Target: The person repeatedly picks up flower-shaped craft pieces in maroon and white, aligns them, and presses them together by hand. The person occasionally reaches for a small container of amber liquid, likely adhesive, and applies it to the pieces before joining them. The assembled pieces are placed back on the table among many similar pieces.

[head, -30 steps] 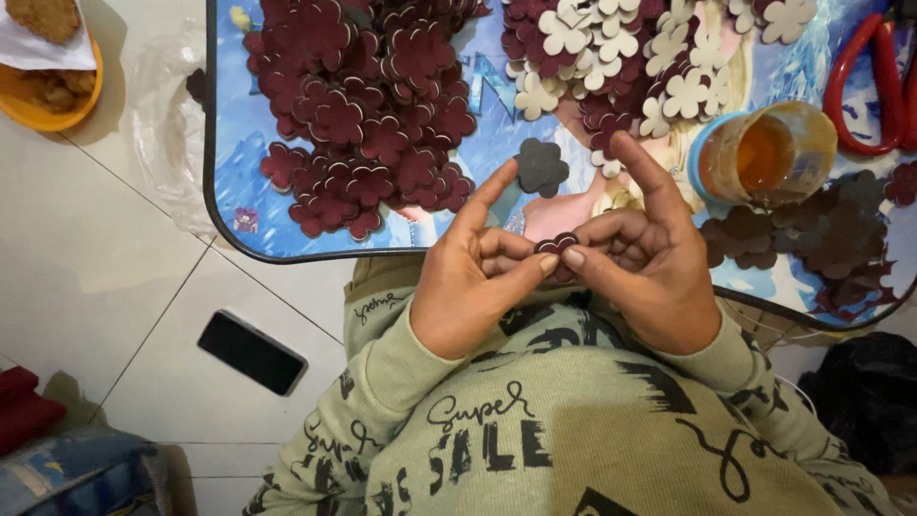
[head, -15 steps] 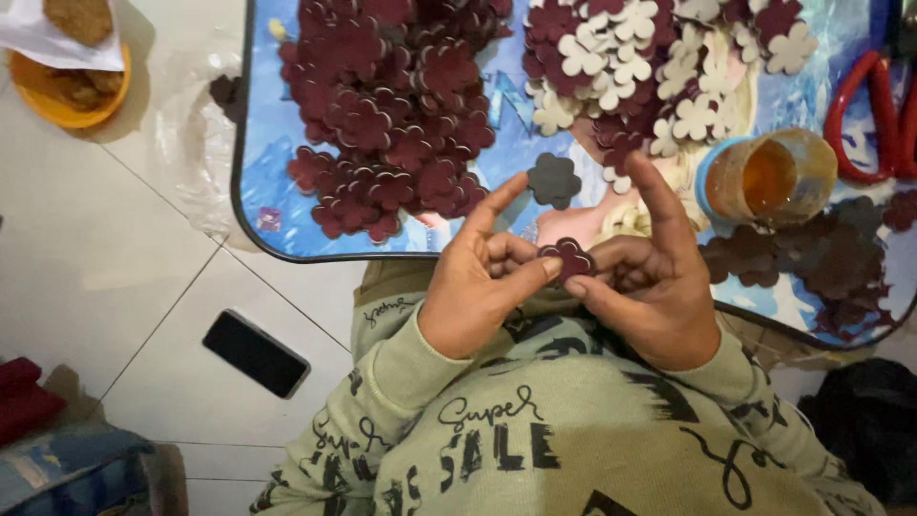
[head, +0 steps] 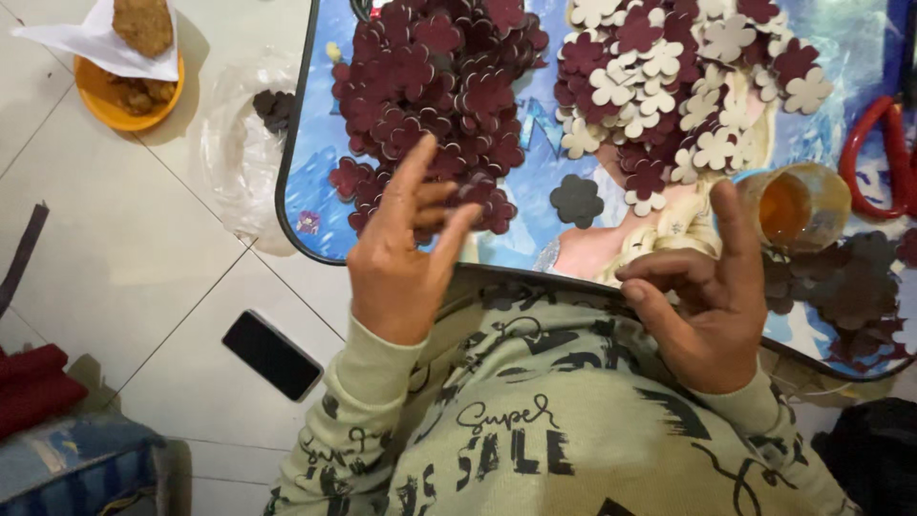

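Two hands raised over the near edge of the bench, well apart, palms toward the wearer. Left hand, centre-left of frame: fingers loosely spread and half-curled, nothing visible in its grip; fingertips overlap the lower edge of the maroon heap. Right hand, lower right of centre: index finger upright, other fingers curled inward toward the thumb; cannot tell whether a small piece is pinched there.

Bottom of frame: pale green printed sweatshirt. Lower left on the tiled floor: black phone, face down or dark.

Bench top is a low tray-like surface with a blue cartoon print. Between the hands and just beyond, a single dark grey flower-shaped cutout lies alone. Right of it, beside the right index finger, an open orange-tinted glue pot. Far right edge: pile of dark grey cutouts and red scissors handles.

Farther back, upper centre: large heap of maroon flower cutouts. Upper right: mixed heap of cream and maroon cutouts.

Upper left, on the floor: clear plastic bag beside the bench, then an orange bowl with fried food and a paper napkin.
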### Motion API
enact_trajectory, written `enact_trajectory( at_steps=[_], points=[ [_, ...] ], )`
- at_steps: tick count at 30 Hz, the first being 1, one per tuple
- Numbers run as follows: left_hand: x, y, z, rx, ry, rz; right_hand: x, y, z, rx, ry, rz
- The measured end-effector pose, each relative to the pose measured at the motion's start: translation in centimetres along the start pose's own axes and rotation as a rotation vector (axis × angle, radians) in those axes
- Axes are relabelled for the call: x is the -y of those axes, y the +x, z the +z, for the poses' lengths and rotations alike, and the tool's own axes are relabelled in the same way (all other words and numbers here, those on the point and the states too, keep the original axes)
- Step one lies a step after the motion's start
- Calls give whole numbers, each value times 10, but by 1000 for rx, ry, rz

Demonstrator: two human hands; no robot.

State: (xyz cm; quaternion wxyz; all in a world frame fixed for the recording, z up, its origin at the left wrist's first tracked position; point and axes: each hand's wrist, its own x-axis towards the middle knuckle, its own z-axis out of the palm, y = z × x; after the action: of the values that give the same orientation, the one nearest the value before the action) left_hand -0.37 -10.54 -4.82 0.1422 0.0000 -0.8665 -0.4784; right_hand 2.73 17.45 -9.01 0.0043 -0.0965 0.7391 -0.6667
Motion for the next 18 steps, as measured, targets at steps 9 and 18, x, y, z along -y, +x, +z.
enact_trajectory(
  at_steps=[9, 18],
  points=[
    [-5, 12, 21, -168, 554, 415, 19, -6, -37, -348, -394, -195],
    [-12, 46, 82, -7, 469, 529, 45, 23, -73, -302, -1111, -339]
  ],
)
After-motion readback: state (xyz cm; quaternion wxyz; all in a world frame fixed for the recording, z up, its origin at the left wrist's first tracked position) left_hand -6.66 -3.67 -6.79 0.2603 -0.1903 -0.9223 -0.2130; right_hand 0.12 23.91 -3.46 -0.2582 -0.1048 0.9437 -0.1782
